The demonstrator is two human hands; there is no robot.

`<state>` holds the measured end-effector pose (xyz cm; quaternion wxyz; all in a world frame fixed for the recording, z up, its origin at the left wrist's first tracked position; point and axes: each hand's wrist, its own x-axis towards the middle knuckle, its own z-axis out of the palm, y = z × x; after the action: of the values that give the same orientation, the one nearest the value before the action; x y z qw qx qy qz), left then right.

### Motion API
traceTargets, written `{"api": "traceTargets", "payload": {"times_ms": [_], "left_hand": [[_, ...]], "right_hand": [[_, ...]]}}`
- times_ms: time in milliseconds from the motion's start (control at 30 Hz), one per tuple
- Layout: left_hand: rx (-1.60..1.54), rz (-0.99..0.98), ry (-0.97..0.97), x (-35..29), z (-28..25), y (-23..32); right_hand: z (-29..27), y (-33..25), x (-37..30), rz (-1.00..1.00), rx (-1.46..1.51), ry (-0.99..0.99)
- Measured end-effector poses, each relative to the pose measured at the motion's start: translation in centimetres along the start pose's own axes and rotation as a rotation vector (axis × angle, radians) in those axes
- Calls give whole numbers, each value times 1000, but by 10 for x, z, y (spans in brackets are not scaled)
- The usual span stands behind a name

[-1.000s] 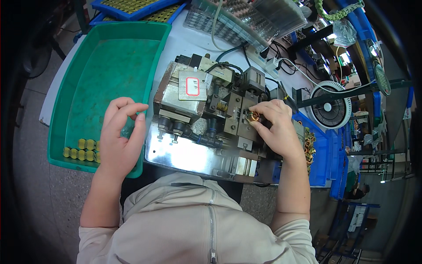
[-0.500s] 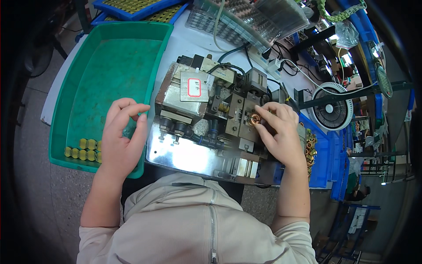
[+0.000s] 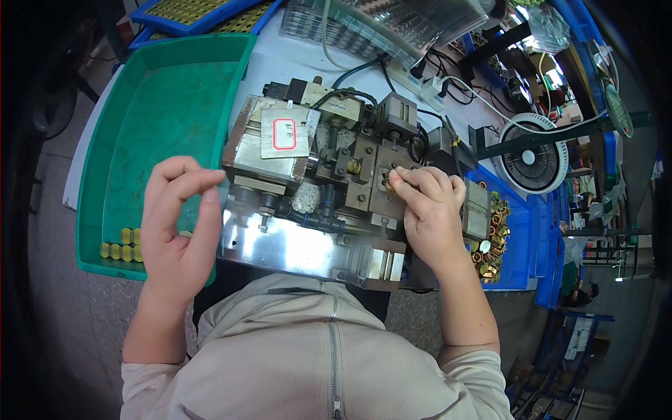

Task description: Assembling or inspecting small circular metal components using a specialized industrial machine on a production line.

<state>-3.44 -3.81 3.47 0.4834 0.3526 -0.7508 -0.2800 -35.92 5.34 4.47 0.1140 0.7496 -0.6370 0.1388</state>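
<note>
My right hand point(image 3: 432, 210) pinches thumb and forefinger together at the face of a metal fixture block point(image 3: 386, 201). The small copper ring seen in these fingers earlier is now mostly hidden by the fingertips. Left of that block, a copper-coloured coil spring point(image 3: 353, 166) sits in the steel bench machine point(image 3: 266, 171). My left hand point(image 3: 180, 224) hovers over the near right side of a green plastic tray point(image 3: 234, 91), thumb and forefinger apart with nothing visible between them. Yellow spool-like parts point(image 3: 126, 245) stand in rows in the tray's near end.
A blue bin point(image 3: 514, 231) at the right holds a heap of small copper and yellow parts point(image 3: 495, 241). Beyond it stands a round fan point(image 3: 530, 154). Clear plastic boxes point(image 3: 364, 35), cables and a power strip point(image 3: 420, 87) lie behind the machine. Blue trays point(image 3: 189, 14) are stacked far left.
My right hand has moved slightly left and closed its fingertips at the fixture, covering the copper ring. My left hand has shifted slightly left. The whole view has shifted a little.
</note>
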Motion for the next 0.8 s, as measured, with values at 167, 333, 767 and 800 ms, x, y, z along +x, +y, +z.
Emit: {"api": "traceTargets", "payload": {"times_ms": [167,333,767,800], "left_hand": [[-99,274,-204,39,33,37],[171,534,-463,69,114,34],[346,793,-686,91,166,35],[351,777,-711,93,166,42]], "right_hand": [[2,0,-4,26,27,35],[-6,7,-10,40,56,154],[-56,113,-193,1017,37,465],[-55,113,-196,998,-49,409]]}}
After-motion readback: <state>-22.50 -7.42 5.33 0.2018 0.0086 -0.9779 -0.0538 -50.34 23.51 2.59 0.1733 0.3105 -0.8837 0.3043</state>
